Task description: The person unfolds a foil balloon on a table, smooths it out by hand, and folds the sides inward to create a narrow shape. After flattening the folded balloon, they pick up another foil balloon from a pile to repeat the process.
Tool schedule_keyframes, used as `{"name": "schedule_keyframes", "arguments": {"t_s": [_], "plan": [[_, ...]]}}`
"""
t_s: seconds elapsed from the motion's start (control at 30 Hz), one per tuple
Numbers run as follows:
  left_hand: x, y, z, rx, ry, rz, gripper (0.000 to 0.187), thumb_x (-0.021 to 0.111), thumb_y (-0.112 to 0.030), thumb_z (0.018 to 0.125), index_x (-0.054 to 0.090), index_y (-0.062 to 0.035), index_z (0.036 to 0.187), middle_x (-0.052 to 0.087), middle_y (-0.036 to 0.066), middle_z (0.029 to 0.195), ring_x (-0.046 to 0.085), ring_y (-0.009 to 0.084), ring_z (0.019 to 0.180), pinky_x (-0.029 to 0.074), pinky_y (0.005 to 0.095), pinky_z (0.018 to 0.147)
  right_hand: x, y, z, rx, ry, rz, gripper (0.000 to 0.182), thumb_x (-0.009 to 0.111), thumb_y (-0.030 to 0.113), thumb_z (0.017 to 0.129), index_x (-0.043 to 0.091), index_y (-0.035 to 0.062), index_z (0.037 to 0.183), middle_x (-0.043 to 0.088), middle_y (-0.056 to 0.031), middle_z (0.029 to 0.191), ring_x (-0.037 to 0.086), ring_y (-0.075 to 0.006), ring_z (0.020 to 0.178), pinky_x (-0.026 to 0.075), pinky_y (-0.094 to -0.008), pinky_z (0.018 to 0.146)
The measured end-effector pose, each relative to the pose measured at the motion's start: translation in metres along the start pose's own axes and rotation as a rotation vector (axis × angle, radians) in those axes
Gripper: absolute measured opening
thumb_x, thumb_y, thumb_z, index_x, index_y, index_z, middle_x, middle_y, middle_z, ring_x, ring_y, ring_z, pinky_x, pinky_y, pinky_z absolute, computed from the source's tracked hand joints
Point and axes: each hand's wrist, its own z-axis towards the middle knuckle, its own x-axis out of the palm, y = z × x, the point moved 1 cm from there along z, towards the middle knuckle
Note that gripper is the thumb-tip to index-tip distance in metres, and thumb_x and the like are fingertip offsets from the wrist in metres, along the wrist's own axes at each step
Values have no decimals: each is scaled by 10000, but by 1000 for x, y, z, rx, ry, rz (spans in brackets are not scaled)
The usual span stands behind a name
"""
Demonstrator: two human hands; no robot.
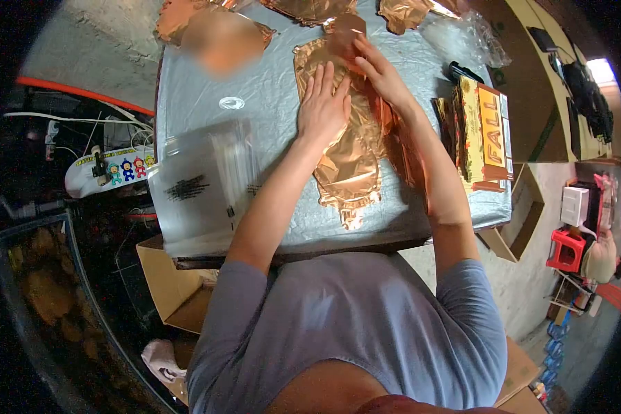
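Observation:
A flat copper-coloured foil balloon point(350, 172) lies lengthwise on the silver-covered table, its narrow tab toward my body. My left hand point(323, 107) rests on its upper part, palm down with the fingers stretched out. Beside its upper right edge, my right hand point(383, 74) has its fingers extended and apart at the foil; whether the fingertips press on it is hard to tell. More crinkled copper foil point(401, 148) lies under and beside my right forearm. At the far edge are several other copper foil balloons point(300, 8).
Clear plastic bags point(196, 190) lie at the table's left. Cards printed "FALL" point(488, 127) are stacked at the right edge. Crumpled clear plastic point(466, 38) sits at the far right. A cardboard box point(169, 283) stands below the table, near a white skateboard point(110, 169).

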Motion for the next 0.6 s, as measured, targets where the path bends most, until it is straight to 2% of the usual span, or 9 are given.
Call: {"name": "schedule_keyframes", "arguments": {"t_s": [0.03, 0.1, 0.13, 0.23, 0.33, 0.47, 0.53, 0.57, 0.6], "plan": [[0, 0, 0, 2, 1, 1, 484, 489, -321, 1043, 557, -126, 1481, 316, 240, 1642, 261, 392, 1543, 226, 497, 1264, 2, 0, -1, 1, -2, 1, 510, 531, 255, 1081, 453, 91, 1558, 323, -148, 1677, 270, -280, 1562, 244, -381, 1249], [-1, 0, 0, 0, 6, 9, 453, 496, -320, 1040, 615, -98, 1416, 316, 241, 1642, 259, 392, 1544, 228, 497, 1264, 5, 1, -1, -96, 33, -219, 542, 556, 296, 1056, 473, 21, 1515, 399, -237, 1606, 316, -388, 1526, 266, -420, 1249], [-1, 0, 0, 2, 6, 10, 453, 496, -320, 1040, 615, -98, 1416, 316, 241, 1642, 259, 392, 1544, 228, 497, 1264, 5, 1, -2, -105, 50, -234, 526, 530, 328, 1061, 500, 40, 1500, 421, -215, 1597, 314, -392, 1523, 265, -461, 1247], [-1, 0, 0, 0, 8, -9, 443, 501, -317, 1036, 630, -82, 1389, 318, 242, 1640, 261, 393, 1543, 229, 498, 1263, 6, 3, -5, -118, 110, -429, 510, 497, 352, 1072, 523, 56, 1487, 453, -162, 1591, 347, -362, 1514, 271, -498, 1239], [-1, 0, 1, 2, -5, -8, 442, 505, -314, 1034, 629, -76, 1386, 324, 242, 1637, 266, 393, 1541, 231, 501, 1263, 8, 4, -5, -94, 152, -441, 514, 475, 378, 1077, 524, 77, 1492, 474, -124, 1582, 352, -341, 1513, 251, -535, 1241], [-1, 0, 0, 2, -7, -4, 464, 488, -299, 1043, 573, -64, 1434, 329, 239, 1635, 281, 402, 1532, 241, 508, 1258, 4, 1, -4, -132, 130, -457, 467, 478, 339, 1085, 569, 67, 1453, 543, -157, 1515, 458, -314, 1445, 319, -464, 1213], [-2, -2, 0, 6, -20, -25, 476, 481, -284, 1049, 533, -54, 1463, 331, 236, 1633, 292, 410, 1525, 250, 515, 1252, -2, 0, 2, 217, 115, 245, 401, 481, 253, 1086, 620, 44, 1399, 614, -151, 1433, 559, -255, 1330, 399, -374, 1142], [-2, -2, 0, 6, -24, -30, 499, 477, -290, 1052, 493, -76, 1503, 329, 235, 1635, 291, 410, 1526, 249, 515, 1253, -5, 5, 1, 218, 115, 246, 401, 481, 253, 1086, 620, 44, 1399, 614, -151, 1433, 559, -255, 1330, 399, -374, 1142], [-2, -2, 0, 5, -27, -35, 527, 472, -296, 1055, 454, -97, 1543, 327, 234, 1636, 290, 410, 1526, 248, 514, 1253, -11, 10, 0, 243, 15, 411, 401, 458, 219, 1096, 597, 26, 1418, 607, -141, 1441, 575, -213, 1296, 417, -345, 1131]]}}
